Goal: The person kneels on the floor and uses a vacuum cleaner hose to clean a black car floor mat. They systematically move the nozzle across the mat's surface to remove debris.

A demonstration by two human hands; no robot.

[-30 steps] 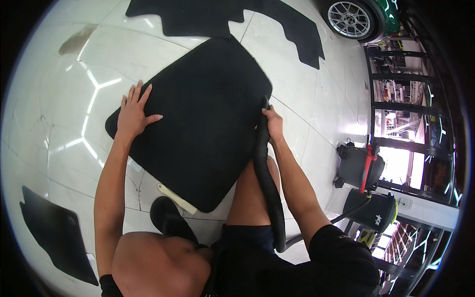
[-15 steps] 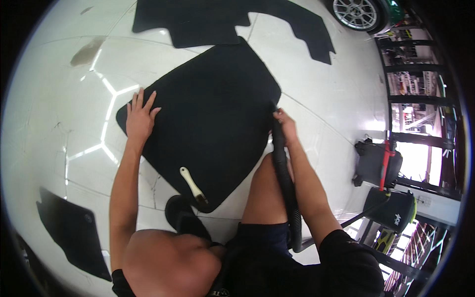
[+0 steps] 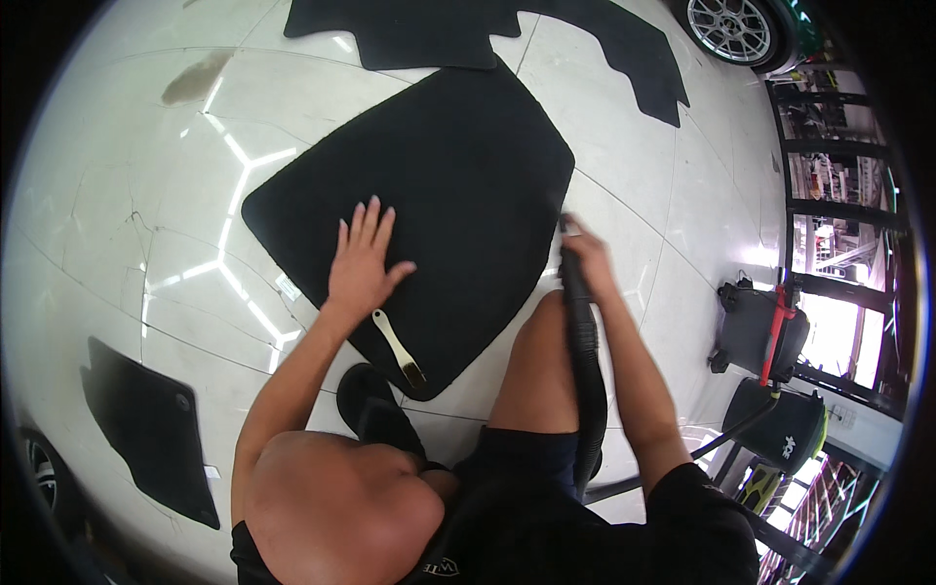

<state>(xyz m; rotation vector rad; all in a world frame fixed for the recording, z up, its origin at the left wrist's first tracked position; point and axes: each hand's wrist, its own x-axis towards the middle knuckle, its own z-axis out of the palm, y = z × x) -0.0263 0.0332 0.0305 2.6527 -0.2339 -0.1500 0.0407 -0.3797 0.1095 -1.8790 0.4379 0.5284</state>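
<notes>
A black car floor mat (image 3: 458,185) lies on the tiled floor in front of me. My left hand (image 3: 363,261) rests on its near-left part, palm down with the fingers spread. Just below that hand, a brush (image 3: 395,346) with a cream handle and dark bristles lies on the mat. My right hand (image 3: 588,255) is wrapped round the end of a black vacuum hose (image 3: 585,361) at the mat's right edge. The nozzle tip is blurred against the dark mat. From there the hose runs back along my right leg.
More black mats lie beyond (image 3: 419,34) and at the lower left (image 3: 151,429). A car wheel (image 3: 731,29) stands at the far right, another wheel (image 3: 44,473) at the left rim. Dark wheeled equipment (image 3: 760,327), a black bin-like container (image 3: 775,424) and shelving (image 3: 838,175) line the right side.
My left hand has moved from the mat's left corner inward and nearer to me, beside the brush. My right hand still grips the hose near the right edge. The view has shifted slightly.
</notes>
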